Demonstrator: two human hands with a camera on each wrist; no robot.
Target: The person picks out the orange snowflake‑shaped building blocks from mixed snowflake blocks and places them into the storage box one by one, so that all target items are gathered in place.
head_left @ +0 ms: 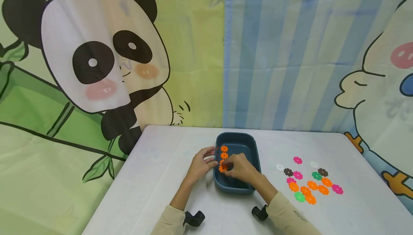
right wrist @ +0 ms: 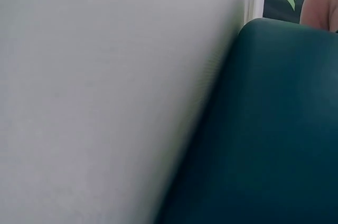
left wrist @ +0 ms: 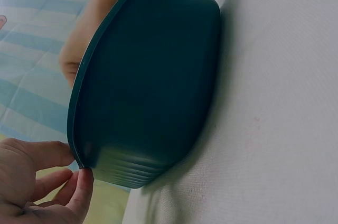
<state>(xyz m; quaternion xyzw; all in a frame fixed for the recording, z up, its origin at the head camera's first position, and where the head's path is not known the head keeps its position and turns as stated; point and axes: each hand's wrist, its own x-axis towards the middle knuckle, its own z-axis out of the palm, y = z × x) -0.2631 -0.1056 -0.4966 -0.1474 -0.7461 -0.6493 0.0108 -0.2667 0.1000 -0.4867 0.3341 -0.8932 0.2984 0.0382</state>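
A dark blue-green plastic bin (head_left: 240,149) stands on the table. Along its left side, orange flower-shaped discs (head_left: 224,149) lie in a row. My left hand (head_left: 200,165) pinches the bin's left rim between thumb and fingers, as the left wrist view shows closely. Reaching inside from the right, my right hand (head_left: 242,168) has curled fingers at the nearest orange disc (head_left: 222,169), which shows between thumb and forefinger; the fingertips are partly blurred. In the right wrist view the bin's outer wall (right wrist: 274,129) hides the right hand's fingers.
Right of the bin, loose flower-shaped discs lie scattered on the white table (head_left: 155,170): orange (head_left: 323,190), pink (head_left: 337,189), green (head_left: 299,197), brown (head_left: 288,172) and white (head_left: 279,167). Black wrist devices (head_left: 195,219) sit by both sleeves. A cartoon-printed curtain (head_left: 193,48) hangs behind the table.
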